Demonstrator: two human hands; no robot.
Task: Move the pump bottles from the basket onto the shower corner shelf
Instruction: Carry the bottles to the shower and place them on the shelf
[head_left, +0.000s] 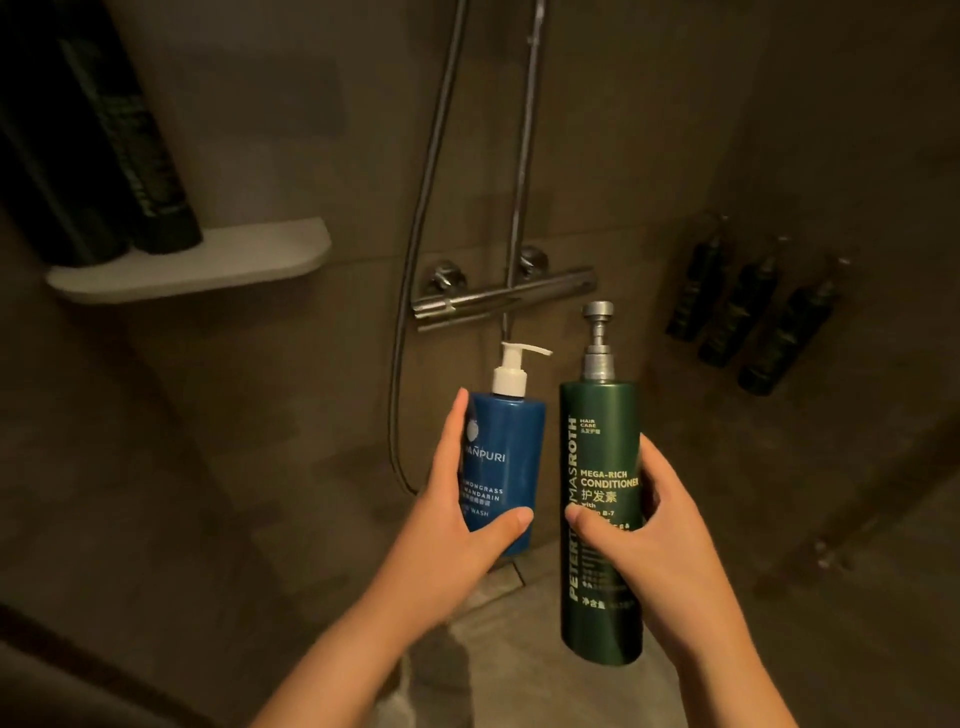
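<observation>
We've got one bottle per hand, both held up in front of the chrome shower mixer bar (501, 299).

Left hand (457, 525): wrapped around the lower body of the blue plastic pump bottle with the white dispenser head (506, 452). Thumb across the front label, fingers behind it on the far side. Firm wrap grip, bottle upright.

Right hand (660, 551): closed on the mid-body of the tall dark green cylindrical conditioner bottle with the silver pump (600, 519). Thumb on the front, fingers round the right side. Bottle upright, base hanging well below the hand.

Basket isn't in view. The white rounded corner shelf (249, 254) sits up and left of the left hand, well apart. Two dark tall bottles (104, 140) already stand on its back left part; the outer front end looks bare.

Handling, our read:
- Both look like rigid plastic and smooth, so slippery if the shower is wet. Can't tell fill level.
- Green one is taller, probably heavier and top-heavy with that long pump. Keep the hold mid-body or lower, never by the pump neck.
- Blue one is shorter and squatter, should sit more stably.
- Set each base flat on the bare end of the shelf, clear of the dark bottles, before letting go.

Three more dark bottles (748, 312) hang on the wall to the right of the right hand, not our concern.
</observation>
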